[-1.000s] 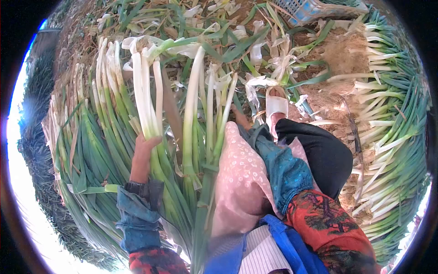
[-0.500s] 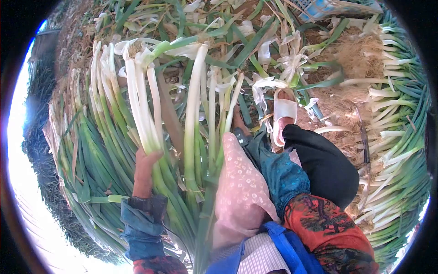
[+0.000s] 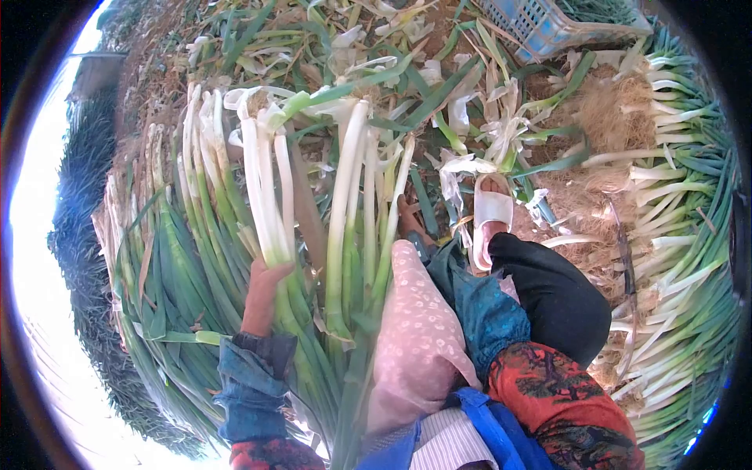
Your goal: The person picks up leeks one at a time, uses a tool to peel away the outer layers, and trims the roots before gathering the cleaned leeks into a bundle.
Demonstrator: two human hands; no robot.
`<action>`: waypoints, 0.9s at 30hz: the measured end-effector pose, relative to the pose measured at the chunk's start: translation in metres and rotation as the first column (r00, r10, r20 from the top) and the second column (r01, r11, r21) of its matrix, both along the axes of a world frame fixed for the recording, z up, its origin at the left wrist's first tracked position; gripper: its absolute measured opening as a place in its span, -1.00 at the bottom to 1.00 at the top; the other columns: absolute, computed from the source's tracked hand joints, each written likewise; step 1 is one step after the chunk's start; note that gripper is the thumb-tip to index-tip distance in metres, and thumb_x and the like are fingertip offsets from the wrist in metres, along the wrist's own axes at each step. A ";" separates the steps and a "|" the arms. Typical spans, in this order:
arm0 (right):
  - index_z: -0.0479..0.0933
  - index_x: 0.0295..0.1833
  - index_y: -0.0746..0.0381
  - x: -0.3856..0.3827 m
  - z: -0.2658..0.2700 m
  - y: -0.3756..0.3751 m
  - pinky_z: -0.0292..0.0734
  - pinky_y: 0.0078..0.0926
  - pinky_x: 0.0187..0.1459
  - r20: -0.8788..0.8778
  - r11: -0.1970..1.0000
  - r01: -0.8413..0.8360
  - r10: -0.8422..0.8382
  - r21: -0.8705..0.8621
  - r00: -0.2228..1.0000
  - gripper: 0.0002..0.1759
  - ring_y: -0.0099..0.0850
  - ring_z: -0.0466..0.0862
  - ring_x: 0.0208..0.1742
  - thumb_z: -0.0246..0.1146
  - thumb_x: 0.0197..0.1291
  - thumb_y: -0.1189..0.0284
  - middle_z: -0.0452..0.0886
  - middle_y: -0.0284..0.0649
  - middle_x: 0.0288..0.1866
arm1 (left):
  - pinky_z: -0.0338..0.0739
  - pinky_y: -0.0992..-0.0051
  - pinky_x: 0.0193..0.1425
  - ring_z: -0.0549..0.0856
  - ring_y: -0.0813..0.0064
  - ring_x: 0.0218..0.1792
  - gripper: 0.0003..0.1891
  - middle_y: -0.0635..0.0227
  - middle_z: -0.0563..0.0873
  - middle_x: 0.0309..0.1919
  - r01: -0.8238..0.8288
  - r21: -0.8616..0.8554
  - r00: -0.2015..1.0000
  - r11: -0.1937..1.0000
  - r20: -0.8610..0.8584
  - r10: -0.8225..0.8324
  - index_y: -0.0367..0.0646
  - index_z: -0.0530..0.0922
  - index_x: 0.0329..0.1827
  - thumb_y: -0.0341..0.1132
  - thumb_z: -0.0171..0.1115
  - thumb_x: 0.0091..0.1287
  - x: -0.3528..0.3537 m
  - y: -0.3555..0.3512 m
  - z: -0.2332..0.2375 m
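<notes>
**Left hand on a bunch of green onions, right hand half hidden**

Head view: the left hand (image 3: 265, 296) comes up out of a rolled blue denim sleeve (image 3: 251, 384). It is closed around a bunch of long white-stalked green onions (image 3: 270, 196), gripping where the white stalks turn to green leaf. The fingers curl round the far side of the bunch, so only the back of the hand and the thumb edge show. The bunch stands nearly straight up the frame, with its white root ends pointing away from the person and its leaves running down past the wrist.

Just to the right of it, several more pale loose stalks (image 3: 341, 204) lie in the same direction, close against the held bunch. The right hand (image 3: 406, 221) shows only as a small brown patch at the end of a teal blue sleeve (image 3: 482, 301), pushed in among those stalks. Whether it is spread or gripping cannot be told.

A pink dotted cloth (image 3: 415, 329) covers the near knee, between the two arms. Beside it are a black trouser leg (image 3: 560, 294) and a foot in a white slip-on sandal (image 3: 492, 211) set on the ground.

Around the person, a flat heap of green onions (image 3: 157, 251) lies to the left and a second curved stack of onions (image 3: 689, 204) lines the right edge, white ends inward. A tan tangle of cut roots (image 3: 603, 117) and scattered white and green peelings (image 3: 462, 102) lie beyond the sandal — a blue plastic lattice crate (image 3: 540, 23) sits at the top.
</notes>
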State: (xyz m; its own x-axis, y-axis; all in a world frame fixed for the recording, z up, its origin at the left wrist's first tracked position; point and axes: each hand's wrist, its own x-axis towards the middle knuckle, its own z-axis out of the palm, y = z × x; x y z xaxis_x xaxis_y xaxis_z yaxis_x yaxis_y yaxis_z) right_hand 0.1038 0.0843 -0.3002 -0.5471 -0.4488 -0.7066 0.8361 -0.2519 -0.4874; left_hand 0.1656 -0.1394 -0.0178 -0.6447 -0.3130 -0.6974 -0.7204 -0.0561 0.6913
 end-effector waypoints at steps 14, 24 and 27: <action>0.38 0.23 0.26 -0.035 0.166 -0.014 0.47 -0.40 0.13 -0.213 0.921 -0.237 0.176 -0.308 0.961 -0.48 -0.38 0.58 0.07 0.17 0.28 0.15 0.54 -0.15 0.13 | 0.47 0.55 -0.07 0.60 0.56 -0.20 -0.56 0.33 0.64 -0.18 0.173 -0.124 0.932 0.977 -0.301 -0.203 -0.33 0.47 0.11 -0.38 0.20 0.14 0.011 0.006 0.019; 0.37 0.24 0.20 -0.026 0.345 -0.086 0.32 -0.26 0.20 -0.992 0.916 -0.381 -0.118 -0.125 0.042 -0.35 -0.24 0.46 0.16 0.32 0.06 0.17 0.46 -0.13 0.14 | 0.50 0.50 -0.01 0.62 0.44 -0.12 -0.57 0.22 0.63 -0.10 -0.064 -0.026 0.810 0.998 -0.586 0.036 -0.33 0.43 0.15 -0.40 0.14 0.19 0.058 0.024 0.212; 0.31 0.31 0.18 -0.014 0.414 -0.121 0.31 -0.15 0.22 -0.791 0.684 -0.602 0.059 -0.412 0.609 -0.22 -0.14 0.44 0.23 0.36 -0.02 0.09 0.42 -0.05 0.22 | 0.55 0.50 -0.08 0.65 0.41 -0.18 -0.57 0.19 0.64 -0.12 -0.113 -0.203 0.770 0.973 -0.637 -0.043 -0.32 0.41 0.15 -0.40 0.13 0.19 0.083 0.014 0.265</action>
